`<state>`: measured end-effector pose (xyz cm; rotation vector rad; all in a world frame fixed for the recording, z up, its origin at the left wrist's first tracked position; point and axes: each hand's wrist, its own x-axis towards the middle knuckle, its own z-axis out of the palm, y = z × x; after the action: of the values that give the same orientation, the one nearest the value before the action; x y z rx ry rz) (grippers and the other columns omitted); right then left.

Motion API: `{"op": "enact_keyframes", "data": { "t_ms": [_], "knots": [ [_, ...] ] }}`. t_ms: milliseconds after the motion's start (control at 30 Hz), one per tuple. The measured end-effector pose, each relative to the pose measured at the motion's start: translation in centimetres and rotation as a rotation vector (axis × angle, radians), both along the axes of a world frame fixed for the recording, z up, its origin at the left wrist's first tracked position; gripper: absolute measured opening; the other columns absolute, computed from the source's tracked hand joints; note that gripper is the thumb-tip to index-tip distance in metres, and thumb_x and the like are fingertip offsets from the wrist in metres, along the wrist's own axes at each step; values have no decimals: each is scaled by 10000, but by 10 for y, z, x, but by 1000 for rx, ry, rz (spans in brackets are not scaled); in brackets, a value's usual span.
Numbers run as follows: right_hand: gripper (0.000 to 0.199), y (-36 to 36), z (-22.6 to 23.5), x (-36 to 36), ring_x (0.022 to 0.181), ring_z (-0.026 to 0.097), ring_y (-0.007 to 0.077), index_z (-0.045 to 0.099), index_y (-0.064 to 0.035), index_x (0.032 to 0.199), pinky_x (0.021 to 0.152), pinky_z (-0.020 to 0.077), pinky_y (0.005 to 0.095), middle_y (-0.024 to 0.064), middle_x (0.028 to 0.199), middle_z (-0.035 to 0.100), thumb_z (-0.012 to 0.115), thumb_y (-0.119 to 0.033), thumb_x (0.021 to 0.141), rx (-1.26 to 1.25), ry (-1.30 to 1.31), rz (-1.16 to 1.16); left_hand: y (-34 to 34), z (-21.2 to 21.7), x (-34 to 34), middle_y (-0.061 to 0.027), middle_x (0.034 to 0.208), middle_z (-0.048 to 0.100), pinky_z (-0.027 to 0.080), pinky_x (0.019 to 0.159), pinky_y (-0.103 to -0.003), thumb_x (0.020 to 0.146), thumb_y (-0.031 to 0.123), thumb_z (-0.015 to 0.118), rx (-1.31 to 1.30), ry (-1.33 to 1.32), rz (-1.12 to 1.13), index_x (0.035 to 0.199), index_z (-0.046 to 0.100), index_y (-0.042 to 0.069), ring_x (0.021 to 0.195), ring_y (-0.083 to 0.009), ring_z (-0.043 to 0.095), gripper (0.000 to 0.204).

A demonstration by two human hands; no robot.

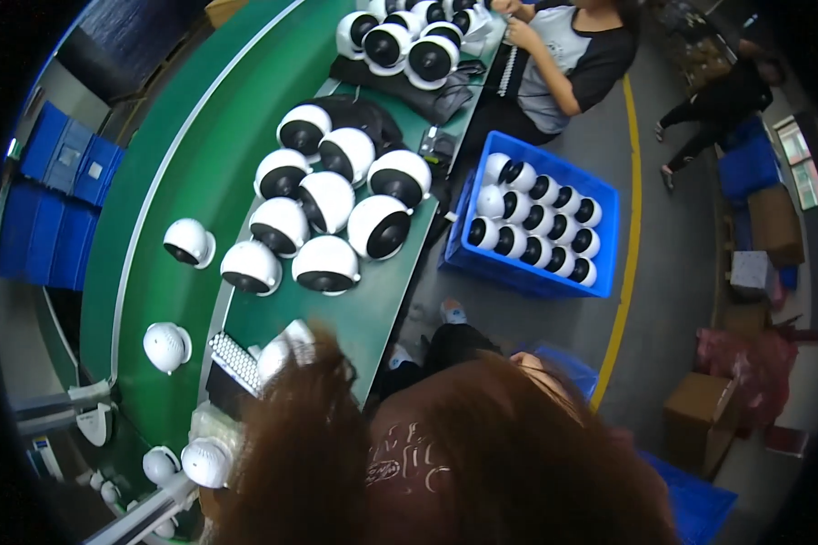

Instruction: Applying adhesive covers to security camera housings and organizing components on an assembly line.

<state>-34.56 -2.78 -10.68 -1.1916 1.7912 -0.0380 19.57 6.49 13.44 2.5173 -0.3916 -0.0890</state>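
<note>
Neither my left hand nor my right hand can be made out; long brown hair (286, 445) hangs across the lower part of the head view and covers much of it. Just beyond the hair, a partly hidden white device (286, 350) lies at the near end of the green workbench (373, 313). Beside it is a white strip with rows of small dots (236, 363). Farther up the bench stands a group of round white camera-like units with black fronts (327, 263).
To the left, a green conveyor belt (141, 291) carries a few white units (166, 347). On the right, a blue crate (613, 241) holds rows of similar units. A co-worker (573, 54) sits at the far bench end; another person (723, 100) is in the aisle near cardboard boxes (700, 413).
</note>
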Motion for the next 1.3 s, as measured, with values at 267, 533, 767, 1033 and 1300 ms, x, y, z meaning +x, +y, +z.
{"op": "enact_keyframes", "data": {
  "t_ms": [267, 533, 767, 1033, 1300],
  "knots": [
    [473, -64, 26, -19, 816, 540, 273, 432, -10, 1100, 747, 419, 333, 195, 915, 543, 497, -158, 656, -30, 218, -108, -58, 29, -29, -187, 1146, 391, 314, 883, -371, 762, 248, 521, -240, 17, -161, 1119, 374, -26, 1035, -288, 399, 473],
    [287, -64, 55, 62, 624, 589, 189, 561, -36, 941, 605, 459, 306, 127, 735, 602, 517, -204, 713, -48, 17, 142, -167, 41, -62, -170, 1165, 376, 308, 893, -381, 771, 235, 508, -682, 96, -433, 1139, 364, -6, 1044, -274, 392, 463],
    [265, -19, 73, 28, 740, 562, 317, 598, 2, 747, 634, 443, 383, 194, 796, 574, 464, -174, 601, 102, 308, 53, -175, 70, -59, -155, 1182, 363, 303, 902, -390, 778, 224, 496, -856, 79, -568, 1156, 355, 11, 1051, -262, 386, 456],
    [498, 55, 182, -159, 1023, 429, 343, 376, 3, 1113, 868, 346, 361, 230, 1088, 447, 483, -174, 660, -301, 572, -920, -187, 112, -91, -138, 1201, 348, 298, 912, -399, 787, 211, 482, -893, 82, -884, 1175, 345, 31, 1060, -248, 379, 450],
    [221, 451, -27, 36, 760, 557, 291, 624, -45, 749, 641, 445, 372, 167, 808, 583, 452, -181, 719, 204, 948, -398, -235, 91, -238, -147, 1238, 303, 231, 937, -365, 721, 73, 528, -482, 32, -1814, 1213, 278, 18, 1152, -250, 284, 554]
  ]
}}
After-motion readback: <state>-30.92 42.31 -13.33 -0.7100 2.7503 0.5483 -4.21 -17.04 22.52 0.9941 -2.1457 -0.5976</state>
